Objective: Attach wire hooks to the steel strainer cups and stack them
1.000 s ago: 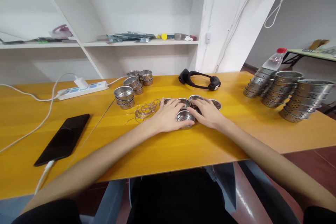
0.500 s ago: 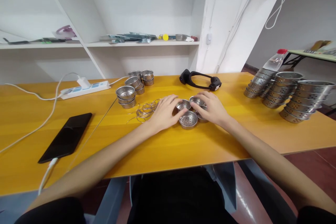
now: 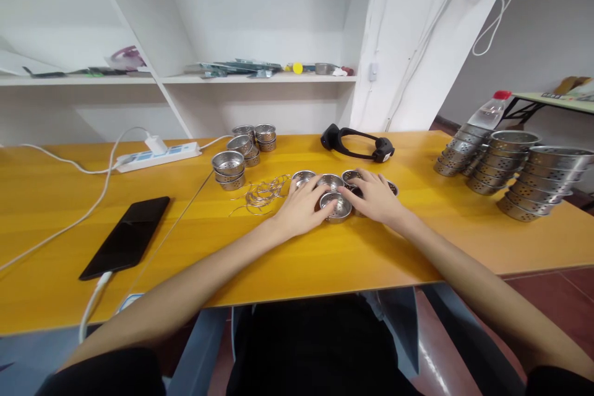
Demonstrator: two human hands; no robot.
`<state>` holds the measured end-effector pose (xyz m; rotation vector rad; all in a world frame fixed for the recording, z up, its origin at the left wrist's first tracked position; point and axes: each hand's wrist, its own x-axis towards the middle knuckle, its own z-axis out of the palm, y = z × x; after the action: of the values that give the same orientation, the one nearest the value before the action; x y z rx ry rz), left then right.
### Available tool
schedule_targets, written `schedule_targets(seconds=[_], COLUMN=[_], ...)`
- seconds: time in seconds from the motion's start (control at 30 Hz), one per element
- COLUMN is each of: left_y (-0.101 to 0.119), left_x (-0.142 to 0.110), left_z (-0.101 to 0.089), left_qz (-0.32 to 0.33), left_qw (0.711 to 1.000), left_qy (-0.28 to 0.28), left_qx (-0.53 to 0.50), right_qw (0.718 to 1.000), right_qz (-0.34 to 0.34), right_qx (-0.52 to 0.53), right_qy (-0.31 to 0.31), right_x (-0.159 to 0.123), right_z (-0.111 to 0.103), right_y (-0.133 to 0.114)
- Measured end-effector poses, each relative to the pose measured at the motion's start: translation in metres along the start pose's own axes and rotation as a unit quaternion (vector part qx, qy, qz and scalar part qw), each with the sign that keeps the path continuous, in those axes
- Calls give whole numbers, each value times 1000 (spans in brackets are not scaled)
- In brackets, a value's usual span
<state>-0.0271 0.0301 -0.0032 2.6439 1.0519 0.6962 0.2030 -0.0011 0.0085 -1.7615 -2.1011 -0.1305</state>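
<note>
Cups [image 3: 340, 209] beside the wire [image 3: 263, 194] could scatter if left hand [image 3: 301, 209] and right hand [image 3: 378, 200], both spread over them, push unevenly.

I have the left hand [image 3: 304, 207] and right hand [image 3: 375, 198] close together near the middle of my view, palms down, apart from each other. The fingers on both are spread and gently curved, pointing forward and inward. My left thumb [image 3: 327, 210] reaches toward the right hand; my right thumb [image 3: 348, 195] angles back toward the left. The left forearm [image 3: 199, 275] slants up from the lower left, the right forearm [image 3: 482, 272] from the lower right, both bare below black sleeves [image 3: 102, 374], with both wrists fairly straight
</note>
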Motion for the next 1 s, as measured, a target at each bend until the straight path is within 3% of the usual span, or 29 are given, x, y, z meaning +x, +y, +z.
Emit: schedule_targets(seconds=[0.47,0.53,0.73,0.87,1.0], left_y=[3,3,8,17,19], left_x=[8,6,-8,-14,-14], left_z=[7,6,-6,-12,-11], left_qz=[13,4,-14,-50,-34], left_qw=[999,998,996,998,999], left_qy=[35,49,83,34,21], left_qx=[-33,-44,2,21,24], right_qw=[999,1000,988,991,991], right_qz=[40,31,-18,-82,-116], right_qx=[-14,1,35,65,56], right_qy=[-20,1,150,77,20], right_x=[3,2,6,5,2], right_z=[4,2,-17,-19,-13], right_y=[-11,-12,0,5,-2])
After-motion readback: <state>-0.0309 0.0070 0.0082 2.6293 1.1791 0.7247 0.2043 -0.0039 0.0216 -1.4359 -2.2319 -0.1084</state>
